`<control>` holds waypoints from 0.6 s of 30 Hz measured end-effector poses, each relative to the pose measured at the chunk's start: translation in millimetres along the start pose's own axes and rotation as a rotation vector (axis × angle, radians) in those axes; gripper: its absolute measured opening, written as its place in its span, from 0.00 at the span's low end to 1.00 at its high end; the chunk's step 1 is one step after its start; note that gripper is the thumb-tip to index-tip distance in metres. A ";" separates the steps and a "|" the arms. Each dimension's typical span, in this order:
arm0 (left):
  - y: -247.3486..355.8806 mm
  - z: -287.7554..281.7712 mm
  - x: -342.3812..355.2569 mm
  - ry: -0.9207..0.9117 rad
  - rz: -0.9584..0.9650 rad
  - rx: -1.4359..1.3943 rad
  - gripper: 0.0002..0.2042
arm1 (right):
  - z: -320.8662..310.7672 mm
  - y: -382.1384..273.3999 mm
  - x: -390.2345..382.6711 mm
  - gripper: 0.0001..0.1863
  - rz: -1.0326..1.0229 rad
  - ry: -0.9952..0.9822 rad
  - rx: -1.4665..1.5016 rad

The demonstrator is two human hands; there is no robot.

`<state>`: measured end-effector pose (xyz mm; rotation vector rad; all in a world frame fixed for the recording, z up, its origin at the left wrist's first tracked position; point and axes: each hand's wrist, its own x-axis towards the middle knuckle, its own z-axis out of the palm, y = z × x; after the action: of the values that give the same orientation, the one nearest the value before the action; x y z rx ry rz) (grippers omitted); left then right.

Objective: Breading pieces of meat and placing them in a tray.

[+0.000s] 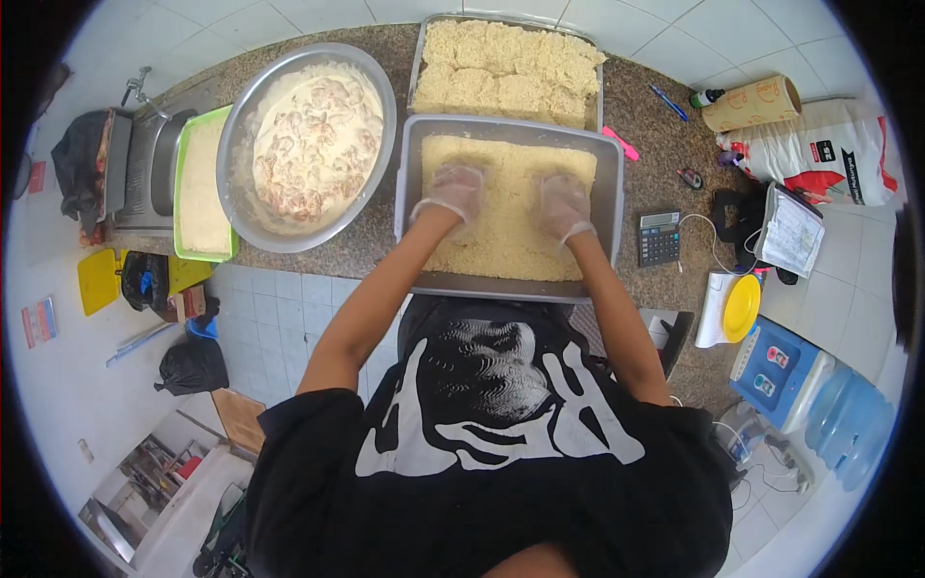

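Note:
A deep grey tub [621, 173] holds a thick bed of pale yellow breadcrumbs [511, 212]. Both hands wear clear plastic gloves and press down into the crumbs. My left hand [453, 190] is in the left part of the bed, and my right hand [564, 204] is in the right part. The fingers of both are mostly sunk in the crumbs or hidden by the backs of the hands, so their closure is unclear. Just beyond the tub, a metal tray [416, 82] carries rows of crumb-coated pieces [506, 72].
Left of the tub stands a large metal bowl [229, 183] of raw pieces in creamy batter. Beside it are a green tray [183, 217] of pale powder and a sink [149, 178]. On the right lie a calculator [659, 239], a pink marker [621, 144] and a yellow lid [741, 308].

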<state>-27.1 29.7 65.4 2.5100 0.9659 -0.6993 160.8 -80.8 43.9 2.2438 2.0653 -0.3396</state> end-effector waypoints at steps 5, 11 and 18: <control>-23.2 27.8 -1.5 0.066 0.035 -0.066 0.17 | 16.1 15.9 4.0 0.17 -0.001 -0.231 0.079; -4.0 -44.4 -46.2 -0.112 -0.087 -0.335 0.17 | 10.6 38.7 -36.0 0.22 -0.114 -0.025 0.198; -3.5 -27.7 -68.7 0.171 -0.079 -0.565 0.19 | -147.1 39.3 -12.9 0.27 -0.134 0.268 0.327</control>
<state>-65.1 10.1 126.1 2.0585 1.1376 -0.1877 215.4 -67.3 185.9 2.4528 2.4623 -0.4353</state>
